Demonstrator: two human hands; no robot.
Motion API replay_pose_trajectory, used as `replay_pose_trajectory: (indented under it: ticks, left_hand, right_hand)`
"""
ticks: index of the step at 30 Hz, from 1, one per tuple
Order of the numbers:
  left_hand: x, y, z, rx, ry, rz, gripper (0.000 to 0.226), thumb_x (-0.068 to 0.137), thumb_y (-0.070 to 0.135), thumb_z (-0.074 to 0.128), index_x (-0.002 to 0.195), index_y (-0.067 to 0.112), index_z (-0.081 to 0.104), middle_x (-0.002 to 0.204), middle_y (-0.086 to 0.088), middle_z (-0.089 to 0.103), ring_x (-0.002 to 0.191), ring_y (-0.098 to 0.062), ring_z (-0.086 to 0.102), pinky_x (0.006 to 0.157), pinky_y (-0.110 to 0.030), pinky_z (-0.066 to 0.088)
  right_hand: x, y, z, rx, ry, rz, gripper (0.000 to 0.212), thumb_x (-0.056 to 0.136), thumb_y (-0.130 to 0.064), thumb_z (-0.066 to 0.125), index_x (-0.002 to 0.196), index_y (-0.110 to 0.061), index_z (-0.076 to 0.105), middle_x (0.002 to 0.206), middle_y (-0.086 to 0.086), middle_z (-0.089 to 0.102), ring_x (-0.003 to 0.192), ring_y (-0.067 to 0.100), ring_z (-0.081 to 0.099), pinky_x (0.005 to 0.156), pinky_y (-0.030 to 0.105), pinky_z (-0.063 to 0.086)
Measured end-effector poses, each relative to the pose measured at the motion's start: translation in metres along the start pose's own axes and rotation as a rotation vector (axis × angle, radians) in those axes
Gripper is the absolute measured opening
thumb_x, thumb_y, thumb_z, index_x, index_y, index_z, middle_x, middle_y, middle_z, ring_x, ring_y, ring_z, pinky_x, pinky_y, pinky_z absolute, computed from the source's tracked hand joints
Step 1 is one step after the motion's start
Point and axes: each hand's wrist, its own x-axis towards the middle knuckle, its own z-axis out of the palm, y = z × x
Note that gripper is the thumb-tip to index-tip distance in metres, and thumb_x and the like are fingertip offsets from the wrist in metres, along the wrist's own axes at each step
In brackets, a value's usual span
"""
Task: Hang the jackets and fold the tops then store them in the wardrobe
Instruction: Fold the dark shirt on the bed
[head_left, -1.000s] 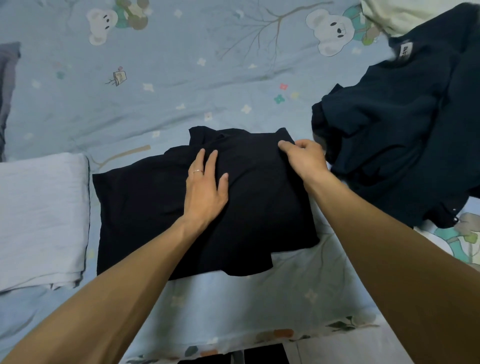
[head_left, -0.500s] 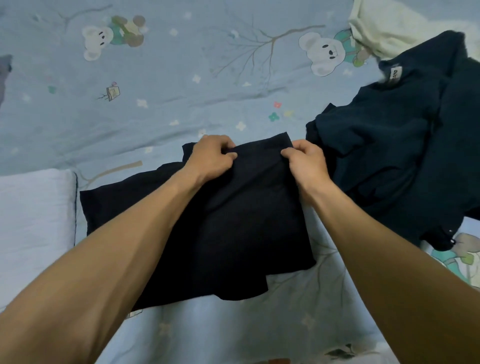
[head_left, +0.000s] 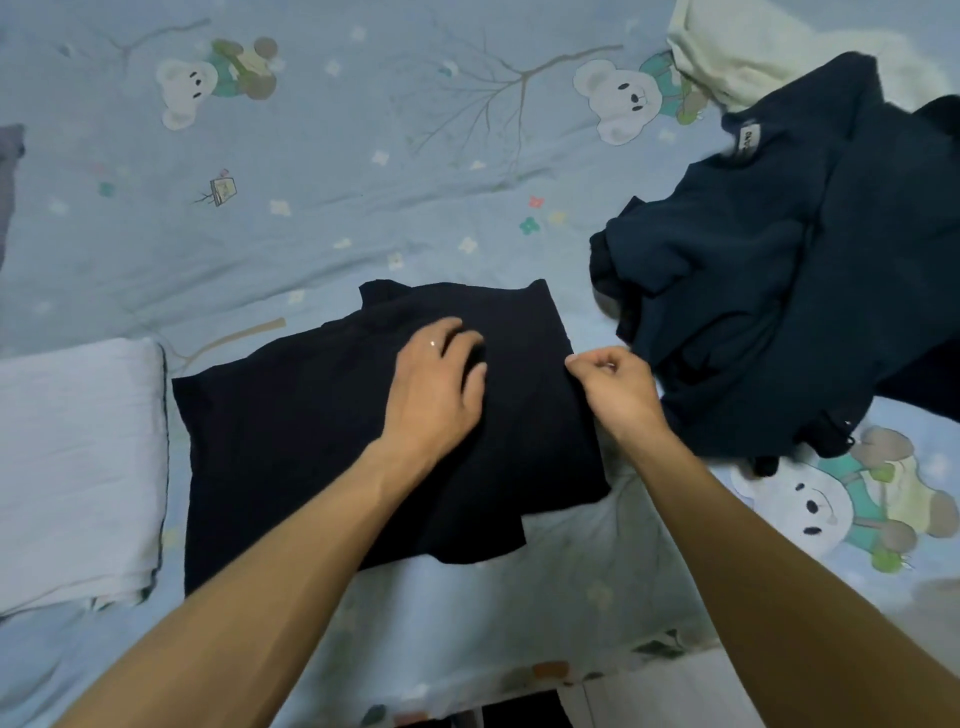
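Note:
A black top (head_left: 291, 447) lies partly folded on the blue bear-print bed sheet (head_left: 311, 218), just in front of me. My left hand (head_left: 436, 379) rests on its upper middle with the fingers bent loosely onto the cloth. At the top's right edge my right hand (head_left: 615, 384) has curled fingers, with thumb and forefinger pinching the fabric there. A crumpled dark navy garment (head_left: 753, 291) with a white neck label lies to the right, close to my right hand.
A folded pale blue cloth (head_left: 78, 467) lies on the left next to the black top. A cream garment (head_left: 737, 52) sits at the far right corner behind the navy one. The bed's front edge runs along the bottom of the view.
My left hand let go of the top's far edge and moved back onto its middle. My right hand slid down the right edge toward me. The folded flap now lies flat.

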Motion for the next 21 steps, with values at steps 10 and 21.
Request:
replay_pose_trajectory:
  ticks: [10, 21]
  left_hand:
    - [-0.064, 0.028, 0.058, 0.106, -0.208, -0.098, 0.068, 0.099, 0.051, 0.021, 0.157, 0.016, 0.015, 0.164, -0.019, -0.001, 0.151, -0.036, -0.001, 0.121, -0.05, 0.001]
    - [-0.085, 0.038, 0.074, 0.162, -0.24, -0.056, 0.07, 0.099, 0.056, 0.017, 0.158, 0.021, 0.004, 0.163, -0.016, -0.013, 0.151, -0.035, -0.01, 0.119, -0.051, -0.005]
  right_hand:
    - [-0.049, 0.057, -0.046, -0.184, -0.417, 0.07, 0.032, 0.088, -0.038, 0.068, 0.073, -0.012, 0.056, 0.073, 0.005, 0.061, 0.072, 0.022, 0.06, 0.074, 0.034, 0.046]
    - [-0.05, 0.085, -0.038, -0.723, -0.141, -0.162, 0.017, 0.098, -0.035, 0.052, 0.089, -0.021, 0.049, 0.084, -0.003, 0.055, 0.1, 0.024, 0.051, 0.086, 0.033, 0.028]
